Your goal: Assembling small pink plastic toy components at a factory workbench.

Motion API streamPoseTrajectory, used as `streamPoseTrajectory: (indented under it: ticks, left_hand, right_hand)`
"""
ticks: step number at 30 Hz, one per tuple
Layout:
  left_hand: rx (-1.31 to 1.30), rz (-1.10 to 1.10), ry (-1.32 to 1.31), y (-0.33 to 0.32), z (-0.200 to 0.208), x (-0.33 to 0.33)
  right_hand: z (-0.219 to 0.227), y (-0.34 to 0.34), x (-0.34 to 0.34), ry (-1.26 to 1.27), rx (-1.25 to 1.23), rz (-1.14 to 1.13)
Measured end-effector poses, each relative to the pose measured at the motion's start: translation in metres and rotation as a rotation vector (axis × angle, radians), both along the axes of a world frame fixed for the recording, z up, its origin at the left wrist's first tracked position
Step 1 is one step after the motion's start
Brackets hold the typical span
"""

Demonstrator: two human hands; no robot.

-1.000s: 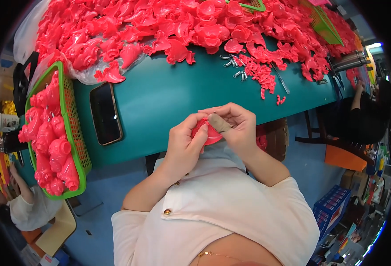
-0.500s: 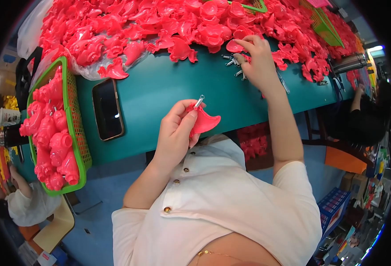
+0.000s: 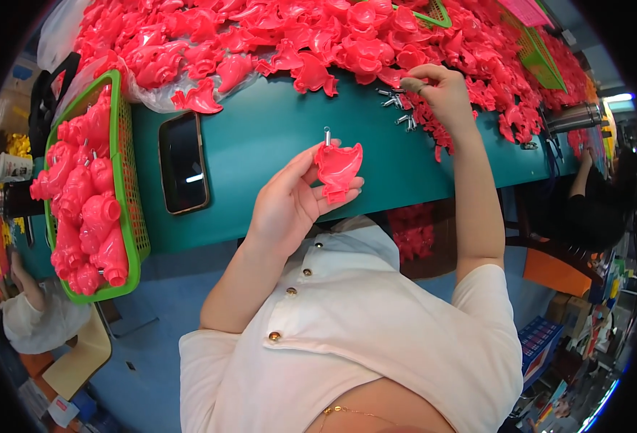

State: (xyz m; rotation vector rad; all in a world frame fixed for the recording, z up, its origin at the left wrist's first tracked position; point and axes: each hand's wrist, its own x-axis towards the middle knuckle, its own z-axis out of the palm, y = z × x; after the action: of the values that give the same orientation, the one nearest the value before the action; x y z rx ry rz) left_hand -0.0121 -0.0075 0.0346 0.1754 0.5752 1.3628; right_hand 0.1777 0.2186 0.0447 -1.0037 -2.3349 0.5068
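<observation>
My left hand point(image 3: 290, 195) holds a hollow pink plastic shell half point(image 3: 339, 169) over the near edge of the table, its concave side showing and the fingers behind it. A small silvery metal pin point(image 3: 327, 136) with a ring end sticks up from the shell's top. My right hand point(image 3: 441, 94) is at the near edge of a heap of pink shell pieces point(image 3: 297, 43), its thumb and fingers bent together in a pinch. What lies between those fingertips is hidden. Beside them, several loose metal pins point(image 3: 405, 120) lie on the table.
A green basket point(image 3: 125, 180) of joined pink figures stands at the left of the green table point(image 3: 261, 126), beside a dark phone point(image 3: 183, 162). More green baskets point(image 3: 542, 61) stand among the heap at the back. Other people sit at far left and far right.
My left hand has turned and opened somewhat, bringing the shell half's hollow face into view with the pin upright. My right hand has shifted slightly right and down along the heap's edge.
</observation>
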Motion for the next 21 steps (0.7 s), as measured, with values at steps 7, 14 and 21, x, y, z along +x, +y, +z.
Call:
streamPoseTrajectory:
  ticks: [7,14,21]
  left_hand:
    - [0.024,0.052,0.028,0.002,-0.002,0.002]
    - [0.052,0.054,0.013,0.004,-0.003,0.006]
    - [0.061,0.051,0.030,0.002,-0.002,0.006]
  right_hand:
    - [0.042,-0.104,-0.004,0.604,-0.706,0.108]
    - [0.022,-0.157,-0.036,0.663,-0.870,0.067]
    - [0.018,-0.163,-0.041,0.623,-0.835,0.079]
